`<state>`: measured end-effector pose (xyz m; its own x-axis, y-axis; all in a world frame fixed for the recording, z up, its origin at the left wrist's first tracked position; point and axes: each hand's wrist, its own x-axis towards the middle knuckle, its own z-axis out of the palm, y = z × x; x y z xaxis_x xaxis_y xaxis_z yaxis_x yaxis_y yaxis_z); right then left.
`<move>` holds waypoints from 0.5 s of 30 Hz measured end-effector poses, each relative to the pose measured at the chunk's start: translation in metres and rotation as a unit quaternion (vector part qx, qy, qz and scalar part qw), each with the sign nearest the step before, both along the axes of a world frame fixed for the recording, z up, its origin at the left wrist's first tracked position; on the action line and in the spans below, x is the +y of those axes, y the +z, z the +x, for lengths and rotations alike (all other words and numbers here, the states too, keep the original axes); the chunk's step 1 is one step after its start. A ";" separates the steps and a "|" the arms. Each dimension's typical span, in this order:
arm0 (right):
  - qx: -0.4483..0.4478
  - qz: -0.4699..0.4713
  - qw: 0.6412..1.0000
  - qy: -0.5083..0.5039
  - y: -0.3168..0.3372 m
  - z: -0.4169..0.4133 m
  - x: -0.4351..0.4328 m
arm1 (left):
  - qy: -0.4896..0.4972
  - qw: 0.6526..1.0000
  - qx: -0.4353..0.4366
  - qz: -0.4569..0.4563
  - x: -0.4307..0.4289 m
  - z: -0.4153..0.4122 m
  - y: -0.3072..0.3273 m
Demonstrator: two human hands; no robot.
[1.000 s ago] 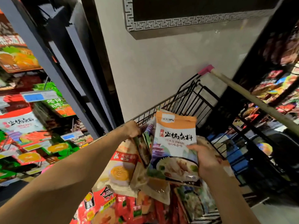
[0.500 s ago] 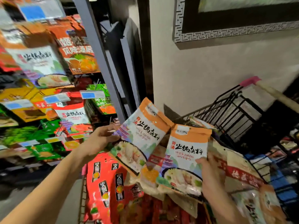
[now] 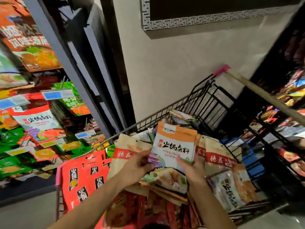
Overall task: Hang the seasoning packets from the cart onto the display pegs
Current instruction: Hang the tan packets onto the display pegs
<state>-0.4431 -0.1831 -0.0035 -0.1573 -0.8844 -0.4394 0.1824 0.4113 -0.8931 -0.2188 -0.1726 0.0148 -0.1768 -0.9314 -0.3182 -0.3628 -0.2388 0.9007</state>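
Nearest the camera, both forearms are reaching over the cart's load, and the left hand and right hand are meeting on one orange-topped packet. Each grip is closing round a lower side edge, so the packet is standing upright with its top strip free, probably to keep the hanging end clear for a peg. A second orange edge is showing just behind it, so the hands may be squaring up more than one. The packet is hovering just above the pile, not yet on the display. Around it, red packets and beige packets are lying loosely heaped, filling the wire cart to its rim. Beyond, the cart's handle is slanting away to the right. On the left, the display pegs are carrying rows of packets behind price tags. A matching packet is hanging there, likely marking the row this one belongs on.
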 end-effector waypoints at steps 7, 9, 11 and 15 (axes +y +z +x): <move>0.109 -0.007 0.994 -0.026 -0.005 -0.061 0.016 | 0.149 0.955 -0.231 -0.114 -0.106 -0.031 0.013; 0.109 -0.002 0.994 -0.025 -0.011 -0.071 0.019 | 0.100 0.953 -0.286 -0.021 -0.133 -0.045 0.009; 0.104 -0.006 0.994 -0.026 -0.014 -0.074 0.023 | 0.053 0.949 -0.306 0.045 -0.145 -0.052 -0.001; 0.087 0.015 0.995 -0.048 -0.024 -0.076 0.031 | 0.065 0.954 -0.285 0.062 -0.150 -0.041 -0.019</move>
<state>-0.5187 -0.1517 -0.0273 -0.3162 -0.8488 -0.4237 0.0657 0.4259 -0.9024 -0.2597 -0.3225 -0.0038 0.1722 -0.8831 -0.4365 -0.7457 -0.4064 0.5279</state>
